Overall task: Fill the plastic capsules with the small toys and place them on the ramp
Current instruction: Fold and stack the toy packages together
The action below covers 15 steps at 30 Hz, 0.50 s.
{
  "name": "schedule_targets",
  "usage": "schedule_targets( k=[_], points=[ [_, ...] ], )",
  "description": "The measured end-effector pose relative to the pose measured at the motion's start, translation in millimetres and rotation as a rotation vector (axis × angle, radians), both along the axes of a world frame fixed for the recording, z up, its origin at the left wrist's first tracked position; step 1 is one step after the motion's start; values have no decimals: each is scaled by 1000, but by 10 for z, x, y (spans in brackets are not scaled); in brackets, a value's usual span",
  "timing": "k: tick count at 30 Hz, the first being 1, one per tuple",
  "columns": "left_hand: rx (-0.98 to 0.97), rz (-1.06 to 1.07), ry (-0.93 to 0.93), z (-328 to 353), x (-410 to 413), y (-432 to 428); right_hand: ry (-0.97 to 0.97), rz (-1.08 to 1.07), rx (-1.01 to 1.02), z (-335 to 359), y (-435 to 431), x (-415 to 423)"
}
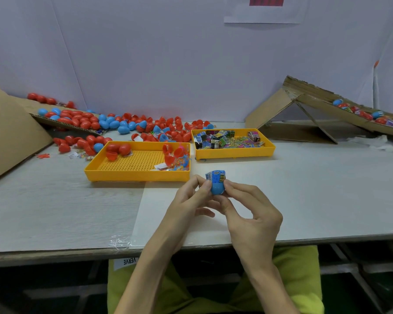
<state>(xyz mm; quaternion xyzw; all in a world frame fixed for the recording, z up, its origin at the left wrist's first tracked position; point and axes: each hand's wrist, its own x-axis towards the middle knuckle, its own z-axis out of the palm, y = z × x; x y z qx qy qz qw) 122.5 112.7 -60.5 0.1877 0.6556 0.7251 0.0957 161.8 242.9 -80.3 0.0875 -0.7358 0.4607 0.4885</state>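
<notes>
Both hands meet just above the near middle of the pale grey table (304, 189). The left hand (188, 196) pinches the blue plastic capsule half (217, 189) from its left side. The right hand (247, 214) grips the capsule's right side with curled thumb and forefinger, the tips right by the rim. A small folded toy packet with blue print (215, 176) stands in the open mouth, and much of it sticks up above the rim.

The step in hand looks like seating the toy. To do it well, the left hand should steady the shell. The right fingertips can then fold the packet's loose corner inward and press it down until nothing shows above the rim. A corner caught there would likely keep the second half from snapping on.

No matching half is in either hand. Loose ones lie in the red and blue plastic capsule pile (123, 126) at far left and in the perforated yellow plastic tray (136, 177) just beyond the hands. More packets fill the second yellow plastic tray (234, 154) to its right. The brown cardboard ramp (315, 103) stands at far right, well apart, with closed capsules on its slope.
</notes>
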Motion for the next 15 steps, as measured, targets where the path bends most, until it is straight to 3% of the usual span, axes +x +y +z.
schedule_targets(
  k=[15],
  points=[
    [39, 33, -73, 2, -27, 22, -63, 66, 49, 15, 16, -33]
  ],
)
